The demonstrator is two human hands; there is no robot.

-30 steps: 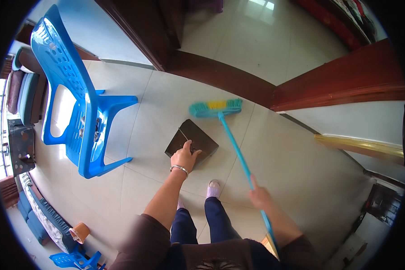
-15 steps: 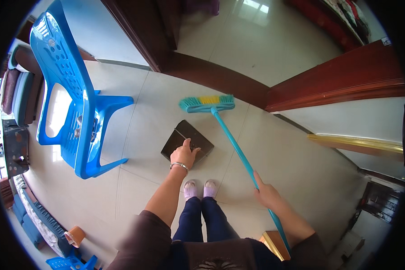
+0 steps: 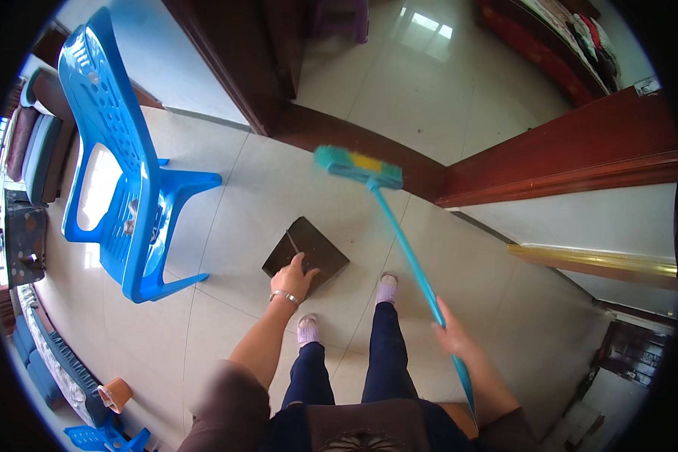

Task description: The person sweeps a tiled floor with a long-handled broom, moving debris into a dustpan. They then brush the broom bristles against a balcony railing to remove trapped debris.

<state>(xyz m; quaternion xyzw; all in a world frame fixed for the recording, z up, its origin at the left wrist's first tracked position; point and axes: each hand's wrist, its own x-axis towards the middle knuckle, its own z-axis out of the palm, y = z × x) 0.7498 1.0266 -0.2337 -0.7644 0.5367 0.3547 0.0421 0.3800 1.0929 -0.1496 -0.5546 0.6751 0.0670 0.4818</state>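
The broom (image 3: pixel 409 252) has moved up over the doorsill (image 3: pixel 320 126), apart from the dustpan (image 3: pixel 322 247), right hand (image 3: pixel 456 331) curled round it, left hand (image 3: pixel 294 280) apparently gripping the dustpan's rod (image 3: pixel 291 241).

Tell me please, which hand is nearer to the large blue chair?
Left. The left hand holds the dustpan, to the right of the large blue chair; the right hand, around the broom handle, is farther right.
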